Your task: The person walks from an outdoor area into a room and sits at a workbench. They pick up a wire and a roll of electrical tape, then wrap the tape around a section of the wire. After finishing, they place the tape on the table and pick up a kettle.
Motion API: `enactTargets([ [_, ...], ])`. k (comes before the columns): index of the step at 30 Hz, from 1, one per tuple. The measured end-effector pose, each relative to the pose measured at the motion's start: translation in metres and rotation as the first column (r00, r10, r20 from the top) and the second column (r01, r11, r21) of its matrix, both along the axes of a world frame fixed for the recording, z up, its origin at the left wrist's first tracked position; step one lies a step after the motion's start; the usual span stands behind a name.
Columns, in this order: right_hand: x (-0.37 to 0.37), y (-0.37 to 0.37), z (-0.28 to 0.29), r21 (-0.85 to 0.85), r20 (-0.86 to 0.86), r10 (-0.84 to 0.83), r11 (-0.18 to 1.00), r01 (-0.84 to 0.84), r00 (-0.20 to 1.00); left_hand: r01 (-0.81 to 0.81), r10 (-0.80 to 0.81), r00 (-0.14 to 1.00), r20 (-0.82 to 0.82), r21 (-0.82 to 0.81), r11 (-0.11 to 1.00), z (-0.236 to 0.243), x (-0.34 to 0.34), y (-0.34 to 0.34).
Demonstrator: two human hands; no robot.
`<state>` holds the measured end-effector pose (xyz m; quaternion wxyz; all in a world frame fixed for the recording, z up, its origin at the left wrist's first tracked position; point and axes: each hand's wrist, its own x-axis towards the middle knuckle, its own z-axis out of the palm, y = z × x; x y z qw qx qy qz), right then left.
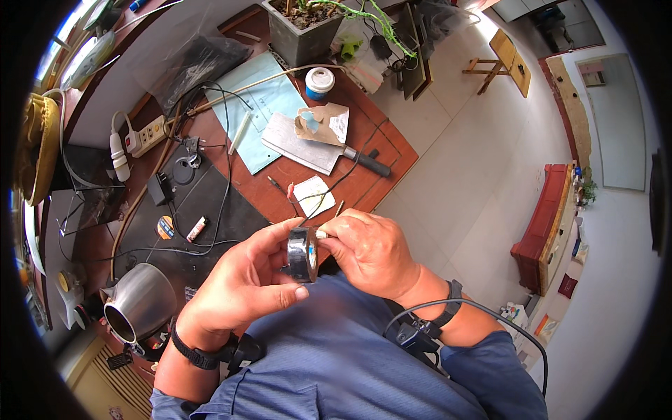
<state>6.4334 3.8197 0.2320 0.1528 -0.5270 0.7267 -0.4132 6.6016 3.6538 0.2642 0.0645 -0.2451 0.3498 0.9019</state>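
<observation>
My left hand [241, 276] curls its fingers and thumb around a roll of black tape [302, 255], held on edge in front of my chest. The roll's side shows a bit of blue and white. Right beside it, my right hand [371, 252] is closed in a pinch, with a small pale piece [321, 234] showing at the fingertips against the roll. What that piece is, I cannot make out. Just beyond my hands lie a folded white paper [313, 195] and a thin dark cable [339, 183] on the wooden table [245, 189].
A cleaver [301, 143] with torn cardboard [334, 122] on it lies beyond my hands, near a lidded cup [320, 82] and a potted plant [304, 31]. At left are a metal kettle [143, 301], a lighter [197, 229], a power strip [148, 136] and tangled cables.
</observation>
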Motion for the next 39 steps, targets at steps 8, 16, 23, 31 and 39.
enactTargets([
  [8, -0.001, 0.006, 0.001, 0.041, 0.081, 0.121, 0.991, -0.124, 0.989, 0.076, -0.074, 0.997, 0.021, -0.125, 0.989, -0.005, -0.002, -0.004],
  [16, 0.001, 0.017, -0.004, 0.071, 0.699, 0.040, 0.990, -0.125, 0.714, 0.046, -0.044, 0.999, 0.030, -0.091, 0.995, -0.012, -0.008, -0.001],
  [23, -0.001, 0.035, 0.007, 0.140, 0.944, -0.109, 0.987, -0.080, 0.311, 0.243, -0.243, 0.970, 0.010, -0.017, 0.970, -0.042, -0.017, 0.006],
  [31, -0.001, 0.058, 0.017, 0.196, 0.964, -0.206, 0.978, 0.074, 0.168, 0.261, -0.211, 0.944, -0.256, 0.182, 0.948, -0.067, -0.048, 0.035],
  [39, -0.004, 0.069, 0.030, 0.260, 0.939, -0.216, 0.955, 0.141, -0.268, 0.062, 0.020, 0.952, -0.306, 0.255, 0.965, -0.064, -0.077, 0.051],
])
